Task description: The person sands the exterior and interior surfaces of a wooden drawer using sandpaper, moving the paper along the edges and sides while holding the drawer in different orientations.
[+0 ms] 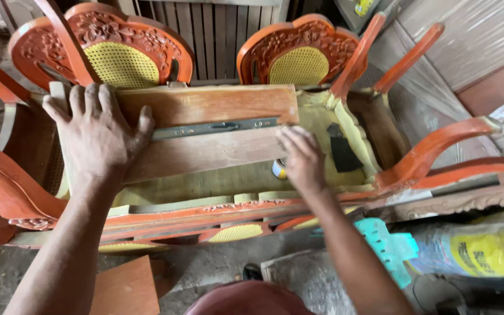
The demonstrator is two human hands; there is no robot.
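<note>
Wooden drawer box [205,134] with metal slide rail [214,127] | left hand [97,131] splayed flat on it | right hand [301,157] grip seemingly pinching its edge

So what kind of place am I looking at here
Most likely a furniture workshop. Carved orange chair backs with yellow cane panels stand behind an upturned chair frame, and the left hand and right hand rest on a bare wooden board carrying a metal strip.

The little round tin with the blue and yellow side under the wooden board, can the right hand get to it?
Probably yes. The right hand rests on the edge of the flat wooden board, directly above the small round tin, which peeks out just beside the fingers with nothing covering that side.
</note>
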